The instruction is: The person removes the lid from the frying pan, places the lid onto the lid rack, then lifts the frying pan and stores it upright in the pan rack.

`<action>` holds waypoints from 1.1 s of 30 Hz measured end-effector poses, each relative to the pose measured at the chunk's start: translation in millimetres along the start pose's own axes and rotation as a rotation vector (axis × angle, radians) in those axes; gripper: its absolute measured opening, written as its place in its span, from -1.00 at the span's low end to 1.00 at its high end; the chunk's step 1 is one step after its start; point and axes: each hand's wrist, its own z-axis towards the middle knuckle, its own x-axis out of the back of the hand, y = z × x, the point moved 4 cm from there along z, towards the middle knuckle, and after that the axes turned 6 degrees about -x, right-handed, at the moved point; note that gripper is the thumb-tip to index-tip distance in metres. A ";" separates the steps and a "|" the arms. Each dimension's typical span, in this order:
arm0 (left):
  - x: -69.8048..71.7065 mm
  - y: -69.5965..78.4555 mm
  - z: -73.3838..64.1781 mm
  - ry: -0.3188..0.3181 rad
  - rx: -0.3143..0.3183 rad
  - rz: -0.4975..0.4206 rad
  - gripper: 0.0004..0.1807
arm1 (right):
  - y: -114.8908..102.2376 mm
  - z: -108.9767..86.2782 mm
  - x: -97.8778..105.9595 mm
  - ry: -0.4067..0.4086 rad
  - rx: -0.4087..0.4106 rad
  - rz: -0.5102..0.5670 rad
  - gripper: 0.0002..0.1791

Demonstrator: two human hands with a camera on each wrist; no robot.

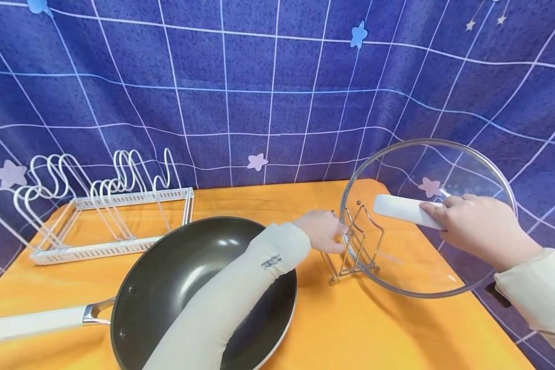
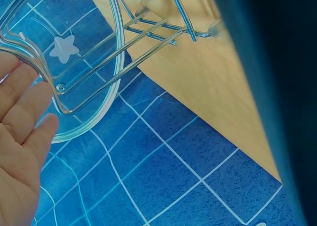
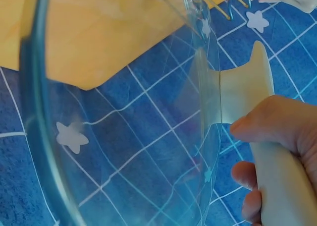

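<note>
My right hand (image 1: 483,226) grips the long white handle (image 1: 409,210) of a round glass pot lid (image 1: 458,267) with a metal rim. The lid stands nearly upright, its left edge among the wires of a small metal wire rack (image 1: 370,234). My left hand (image 1: 321,231) holds that rack from its left side; in the left wrist view its fingers (image 2: 29,107) lie against a bent wire (image 2: 64,107). The right wrist view shows the thumb and fingers curled round the handle (image 3: 245,94), beside the clear glass (image 3: 148,137).
A dark wok (image 1: 180,272) with a white handle (image 1: 32,322) lies under my left forearm. Behind it at the left stands a white dish rack (image 1: 115,246) with tall loops. The orange tabletop (image 1: 268,198) ends against a blue checked cloth (image 1: 250,113).
</note>
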 end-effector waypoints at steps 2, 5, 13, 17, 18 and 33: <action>-1.0 0.2 0.3 0.004 0.007 -0.013 -0.64 | 0.3 0.8 -1.4 -0.006 0.004 0.004 -0.41; -2.3 1.2 0.3 0.001 0.014 -0.022 -0.67 | 0.0 1.0 -4.1 -0.029 0.002 0.004 -0.42; -1.0 3.1 -0.4 0.007 0.005 -0.014 -0.55 | 1.2 4.9 -3.0 0.016 0.029 0.003 -0.44; 0.0 1.9 -0.2 0.007 0.009 -0.026 -0.56 | 2.3 12.1 -2.4 -0.011 0.026 0.007 -0.47; 0.4 1.7 -0.2 0.008 0.008 -0.025 -0.56 | 2.5 13.8 -2.4 -0.025 0.020 0.008 -0.47; 1.3 -2.9 -1.4 0.005 -0.003 0.008 -0.53 | 2.9 31.1 -3.3 -0.126 -0.005 0.006 -0.49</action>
